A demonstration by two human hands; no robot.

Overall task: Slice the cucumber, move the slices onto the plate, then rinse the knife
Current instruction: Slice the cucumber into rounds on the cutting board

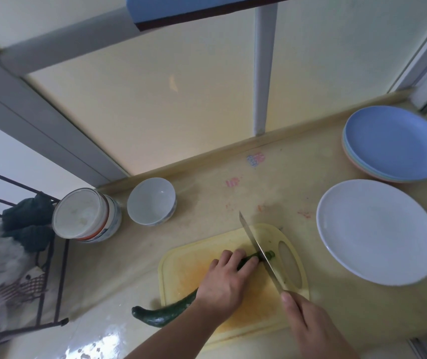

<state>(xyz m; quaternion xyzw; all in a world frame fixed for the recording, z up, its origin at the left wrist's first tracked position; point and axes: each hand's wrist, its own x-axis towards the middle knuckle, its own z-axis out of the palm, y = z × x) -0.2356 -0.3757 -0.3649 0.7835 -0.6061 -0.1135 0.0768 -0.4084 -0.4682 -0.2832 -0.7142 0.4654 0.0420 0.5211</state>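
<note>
The cucumber (166, 313) lies across the cutting board (181, 265), its tail hanging over the board's left edge onto the bench. The left hand (226, 281) presses it near the cut end; the right hand (313, 330) grips the knife (259, 255). It looks firm but wet and slippery, so holding close to the blade seems best.

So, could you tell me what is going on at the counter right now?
A person is slicing a cucumber on a yellow cutting board. The left hand holds it down while the right hand grips a knife cutting near its tip. The white plate beside the board holds no slices yet.
</note>
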